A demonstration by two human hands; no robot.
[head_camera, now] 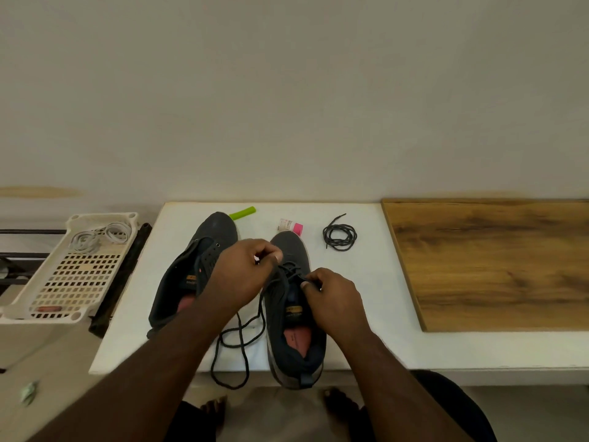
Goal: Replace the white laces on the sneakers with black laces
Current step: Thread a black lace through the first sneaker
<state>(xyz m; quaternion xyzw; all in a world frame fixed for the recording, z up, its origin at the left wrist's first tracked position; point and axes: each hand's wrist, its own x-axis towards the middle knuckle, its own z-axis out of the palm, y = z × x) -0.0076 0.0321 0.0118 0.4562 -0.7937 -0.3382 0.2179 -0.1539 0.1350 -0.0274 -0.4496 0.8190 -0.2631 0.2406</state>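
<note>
Pinching black lace (255, 327) w/ both left hand (245, 269) & right hand (331, 295), sneaker (294, 314) heel overhanging table (366, 314) edge.

green tube (243, 212), pink-capped bottle (291, 226), perforated tray (76, 275), wooden board (497, 263)

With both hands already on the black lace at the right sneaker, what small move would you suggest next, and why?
Probably draw the lace end in the left hand through its eyelet and pull it snug. The right sneaker is only laced near the toe, the right hand pinches the black lace at the eyelets, and long slack still loops over the table edge.
</note>
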